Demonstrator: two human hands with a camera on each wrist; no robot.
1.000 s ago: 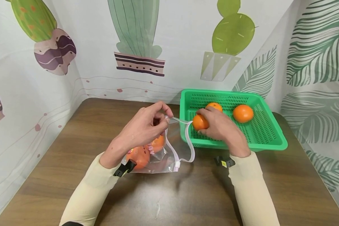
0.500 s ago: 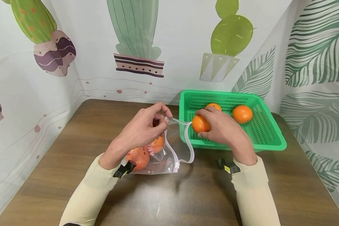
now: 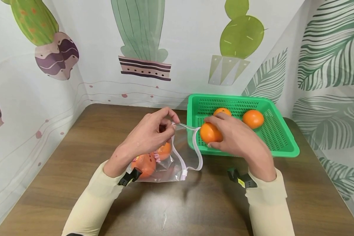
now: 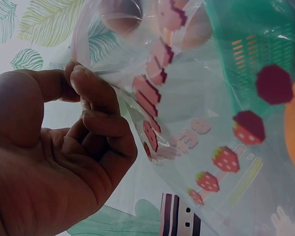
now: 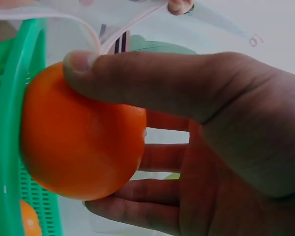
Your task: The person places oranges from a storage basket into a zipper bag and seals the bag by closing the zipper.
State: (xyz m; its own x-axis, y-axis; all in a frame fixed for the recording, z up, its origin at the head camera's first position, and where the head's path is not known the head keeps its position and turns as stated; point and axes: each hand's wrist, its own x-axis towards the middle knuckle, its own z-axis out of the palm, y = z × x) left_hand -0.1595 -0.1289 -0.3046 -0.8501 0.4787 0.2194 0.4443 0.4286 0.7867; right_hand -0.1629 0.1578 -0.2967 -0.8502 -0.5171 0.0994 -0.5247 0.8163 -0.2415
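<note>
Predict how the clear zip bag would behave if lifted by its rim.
The clear bag would probably flop: its see-through film wrinkles. It would likely sag where the orange fruits sit inside. Its zip edges stand apart, so tipping might spill them.

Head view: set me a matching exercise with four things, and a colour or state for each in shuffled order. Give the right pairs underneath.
Things
1. Basket
2. Bag
3. Left grip
4. Right grip

Colours and states
A. Holds an orange fruit
B. See-through, with two packed fruits showing inside
C. Green, with perforated walls
D. Pinches a see-through edge

Right pairs: 1-C, 2-B, 3-D, 4-A
</note>
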